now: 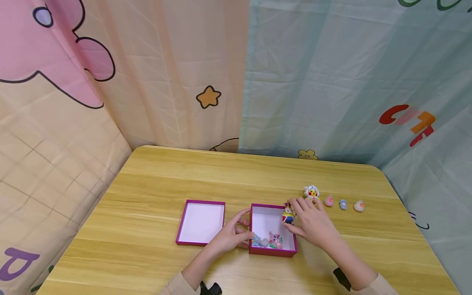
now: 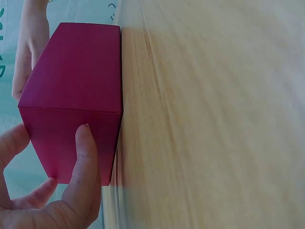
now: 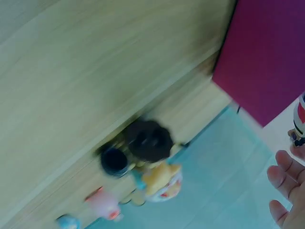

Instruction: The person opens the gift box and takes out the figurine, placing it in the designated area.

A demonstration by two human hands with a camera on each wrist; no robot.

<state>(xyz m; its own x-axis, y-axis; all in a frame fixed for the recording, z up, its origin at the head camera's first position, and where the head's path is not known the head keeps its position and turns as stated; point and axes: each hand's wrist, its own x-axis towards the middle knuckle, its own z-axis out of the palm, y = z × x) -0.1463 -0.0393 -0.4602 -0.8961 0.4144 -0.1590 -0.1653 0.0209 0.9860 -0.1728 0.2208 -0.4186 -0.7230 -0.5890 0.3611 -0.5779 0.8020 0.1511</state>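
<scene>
A magenta box [image 1: 273,253] with a white inside sits at the front of the table. My left hand [image 1: 233,234] holds its left wall, the thumb at the rim and other fingers against the outside. My right hand [image 1: 313,221] pinches a Minion figurine [image 1: 288,214] over the box's right rim; the figurine shows only partly at the edge of the right wrist view. Inside the box lie a pink figurine [image 1: 275,240], a greyish figurine [image 1: 264,243] and a light blue figurine [image 1: 255,239], all along the near wall.
Left of the box lies its white-lined lid [image 1: 202,222]. To the right stand a white-hooded yellow figurine [image 1: 311,191], a pink figurine [image 1: 329,200], a small blue figurine [image 1: 343,204] and a white duck [image 1: 359,206]. A dark brown figurine [image 3: 148,140] is near the hooded one. Curtains border the table.
</scene>
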